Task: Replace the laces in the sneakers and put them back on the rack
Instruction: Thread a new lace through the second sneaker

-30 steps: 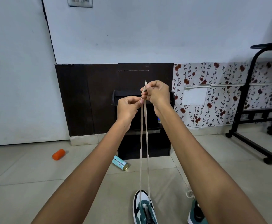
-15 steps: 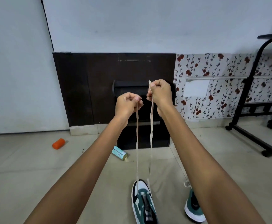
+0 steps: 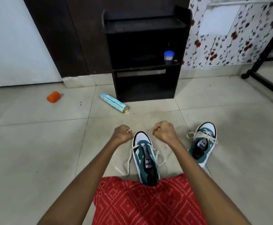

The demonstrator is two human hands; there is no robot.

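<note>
On the floor directly ahead of the lap, the centre sneaker [image 3: 144, 157] lies toe-forward between both hands, its heel against the red garment [image 3: 145, 200].

**Hazards (judged)**
- Unequal pull: neither hand steadies the sneaker. A harder tug on one side can drag the lace [image 3: 128, 160] through the front eyelets and leave the ends uneven, or turn the toe sideways.
- Slack: loose loops lie on the floor at both sides of the sneaker. They can twist or knot as the ends are drawn up, so a flat lace may seat twisted.
- Short grip: only a small tip shows from each fist, so an end may slip out under tension.

**Positions**
- The left hand [image 3: 122, 133] is just beside the toe on its left, the right hand [image 3: 164, 133] just beside it on its right.
- Each hand is curled into a fist and pinches one end of the lace.
- The second sneaker [image 3: 202, 143], already laced, lies apart, beyond the right forearm.
- The rack [image 3: 142, 54] stands at the wall edge of the floor, well apart from both hands.
</note>
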